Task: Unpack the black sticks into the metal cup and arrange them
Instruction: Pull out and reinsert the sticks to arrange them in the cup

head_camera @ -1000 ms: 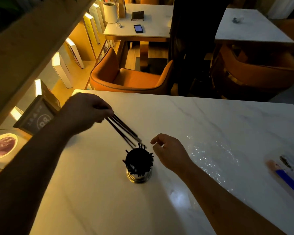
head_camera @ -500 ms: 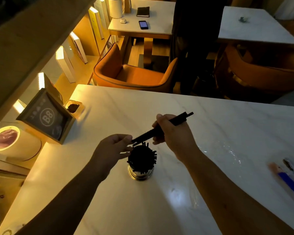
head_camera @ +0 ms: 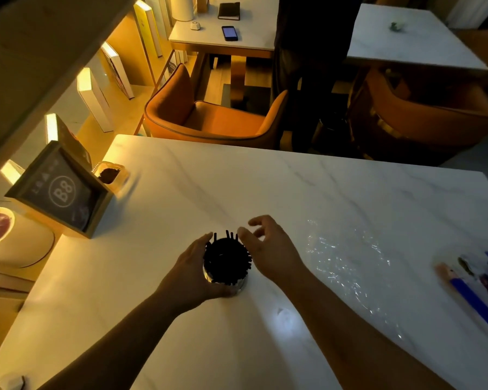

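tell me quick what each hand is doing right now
Left hand: wrapped around the metal cup, holding it.
Right hand: open, empty, beside the black sticks.

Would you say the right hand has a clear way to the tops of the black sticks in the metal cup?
Probably yes. The right hand is open right beside the black sticks, nothing between them. The left hand cups the metal cup on the opposite side, leaving the tops exposed.

The metal cup [head_camera: 238, 285] stands on the surface [head_camera: 181, 333] near its middle, with the black sticks [head_camera: 226, 260] upright inside it. The left hand [head_camera: 193, 273] wraps the cup's left side; the right hand [head_camera: 269, 250] is just right of the sticks. A crumpled plastic wrapper [head_camera: 347, 260] lies further right. A table sign [head_camera: 59, 192] stands at the left edge, and an armchair [head_camera: 209, 116] sits behind the surface.
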Action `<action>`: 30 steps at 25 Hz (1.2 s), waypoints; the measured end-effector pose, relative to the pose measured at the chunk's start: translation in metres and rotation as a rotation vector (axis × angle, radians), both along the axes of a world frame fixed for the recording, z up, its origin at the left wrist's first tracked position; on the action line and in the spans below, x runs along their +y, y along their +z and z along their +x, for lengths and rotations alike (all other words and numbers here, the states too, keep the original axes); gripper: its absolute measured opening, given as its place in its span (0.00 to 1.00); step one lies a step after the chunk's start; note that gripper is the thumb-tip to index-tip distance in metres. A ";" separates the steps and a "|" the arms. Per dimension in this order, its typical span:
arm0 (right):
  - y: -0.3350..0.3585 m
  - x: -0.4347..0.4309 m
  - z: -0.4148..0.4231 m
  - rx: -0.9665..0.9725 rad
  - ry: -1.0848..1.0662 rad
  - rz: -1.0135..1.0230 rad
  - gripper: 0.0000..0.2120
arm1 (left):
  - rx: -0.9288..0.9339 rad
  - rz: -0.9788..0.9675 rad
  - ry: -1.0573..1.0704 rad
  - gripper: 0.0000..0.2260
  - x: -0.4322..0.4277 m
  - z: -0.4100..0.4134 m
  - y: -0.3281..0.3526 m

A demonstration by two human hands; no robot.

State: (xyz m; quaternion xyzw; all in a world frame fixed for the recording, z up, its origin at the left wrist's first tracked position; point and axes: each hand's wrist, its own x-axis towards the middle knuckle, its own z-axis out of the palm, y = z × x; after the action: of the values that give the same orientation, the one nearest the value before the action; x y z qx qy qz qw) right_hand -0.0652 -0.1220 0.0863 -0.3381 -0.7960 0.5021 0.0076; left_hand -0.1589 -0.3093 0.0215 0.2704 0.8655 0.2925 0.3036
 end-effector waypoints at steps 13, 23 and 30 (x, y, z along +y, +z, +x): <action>-0.029 0.008 0.000 -0.044 0.017 -0.270 0.05 | 0.200 0.143 0.026 0.32 0.051 0.000 0.000; -0.024 0.018 -0.008 0.009 0.032 -0.126 0.05 | 0.106 0.139 0.089 0.19 0.062 -0.009 0.016; -0.033 0.015 -0.001 -0.040 0.056 -0.052 0.12 | 0.229 -0.078 -0.032 0.25 0.038 -0.031 0.034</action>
State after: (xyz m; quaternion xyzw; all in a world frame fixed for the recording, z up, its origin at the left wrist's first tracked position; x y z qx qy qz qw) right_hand -0.0663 -0.1072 0.0533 -0.3256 -0.7920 0.5156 -0.0313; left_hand -0.1896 -0.2709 0.0553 0.3040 0.9007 0.2211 0.2179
